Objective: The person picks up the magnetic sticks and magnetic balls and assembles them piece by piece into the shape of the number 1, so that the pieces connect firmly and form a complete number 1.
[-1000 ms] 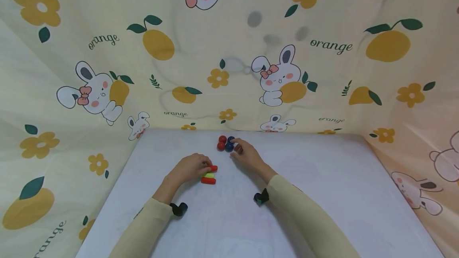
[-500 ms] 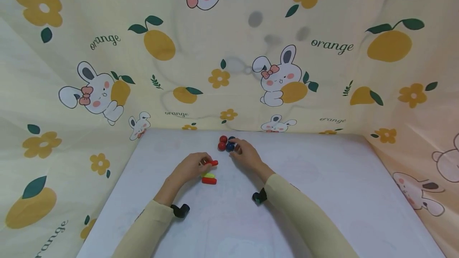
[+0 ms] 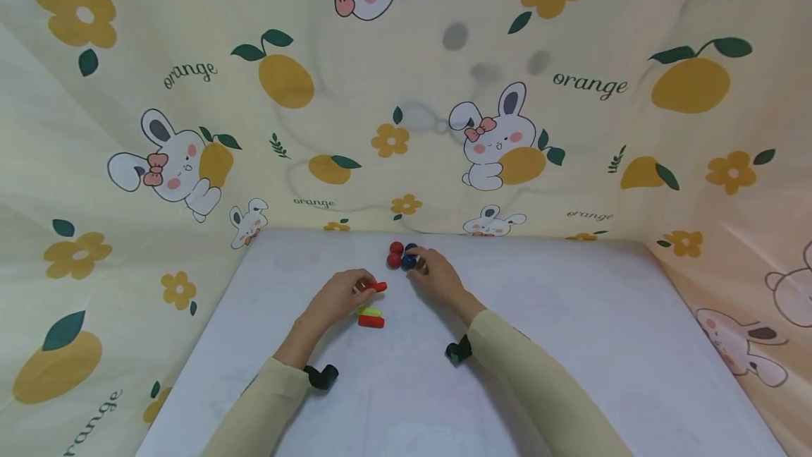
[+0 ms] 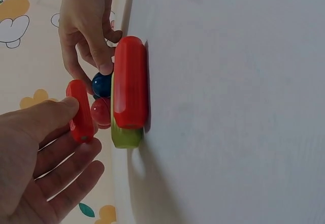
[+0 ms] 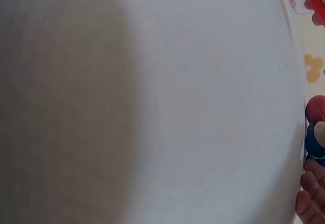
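My left hand (image 3: 339,293) pinches a short red faceted bar (image 4: 79,112) between thumb and fingers, raised off the table. Below it lie a yellow-green bar (image 4: 126,138) and a second red bar (image 3: 371,321), side by side; in the left wrist view the red one overlaps the green. Farther back, two red balls (image 3: 395,254) sit against two blue balls (image 3: 409,262) in a tight square. My right hand (image 3: 440,279) is at the blue pair from the right, its thumb and fingers holding the nearer blue ball. Its fingers partly cover the rear blue ball.
A white table (image 3: 571,344) stretches out on both sides and in front. Behind it hangs a cream curtain (image 3: 355,83) printed with rabbits, flowers and oranges. Black wrist cameras (image 3: 323,376) are strapped to both wrists.
My left hand has lifted the rear red bar off the table, away from the yellow-green one. The right hand stays at the blue balls, with hardly any movement.
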Demonstrator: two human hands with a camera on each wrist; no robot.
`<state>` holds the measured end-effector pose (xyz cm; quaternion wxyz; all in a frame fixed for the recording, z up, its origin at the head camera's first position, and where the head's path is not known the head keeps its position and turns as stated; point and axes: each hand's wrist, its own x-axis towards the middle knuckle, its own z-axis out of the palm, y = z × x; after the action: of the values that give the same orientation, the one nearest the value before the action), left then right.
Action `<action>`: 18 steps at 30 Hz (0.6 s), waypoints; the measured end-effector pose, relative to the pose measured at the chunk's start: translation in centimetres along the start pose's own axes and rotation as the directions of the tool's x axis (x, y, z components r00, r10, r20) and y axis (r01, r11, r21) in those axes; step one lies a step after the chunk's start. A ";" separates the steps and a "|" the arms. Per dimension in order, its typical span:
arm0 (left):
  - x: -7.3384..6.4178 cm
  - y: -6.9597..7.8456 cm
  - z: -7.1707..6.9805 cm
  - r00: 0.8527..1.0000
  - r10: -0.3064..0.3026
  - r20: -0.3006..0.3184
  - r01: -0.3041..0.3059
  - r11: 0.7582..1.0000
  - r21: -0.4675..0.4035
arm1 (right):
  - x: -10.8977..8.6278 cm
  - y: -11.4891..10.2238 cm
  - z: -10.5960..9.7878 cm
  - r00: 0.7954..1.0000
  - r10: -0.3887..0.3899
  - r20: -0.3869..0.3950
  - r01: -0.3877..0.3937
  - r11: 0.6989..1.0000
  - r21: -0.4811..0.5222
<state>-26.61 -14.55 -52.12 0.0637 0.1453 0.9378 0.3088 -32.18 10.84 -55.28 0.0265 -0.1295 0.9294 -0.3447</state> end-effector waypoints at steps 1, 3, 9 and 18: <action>0.0 0.0 0.1 1.000 0.003 -0.006 -0.003 1.000 -0.001 | 0.0 0.0 0.0 1.000 0.002 -0.001 -0.002 1.000 0.002; 0.0 -0.1 0.2 1.000 0.010 -0.015 -0.010 1.000 -0.007 | 0.0 -0.1 0.1 1.000 0.007 -0.004 -0.007 1.000 0.006; 0.0 -0.1 0.4 0.999 0.026 -0.025 -0.027 0.999 -0.024 | 0.1 0.0 0.6 0.999 0.023 -0.024 -0.023 1.000 0.018; -0.2 0.4 0.6 0.997 0.057 -0.042 -0.059 0.997 -0.049 | 0.0 0.2 0.2 0.998 0.056 -0.018 -0.056 0.998 0.039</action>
<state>-26.15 -13.97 -52.34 0.0392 0.1645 0.9263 0.3368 -32.20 10.84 -55.52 0.0298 -0.0995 0.9261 -0.3628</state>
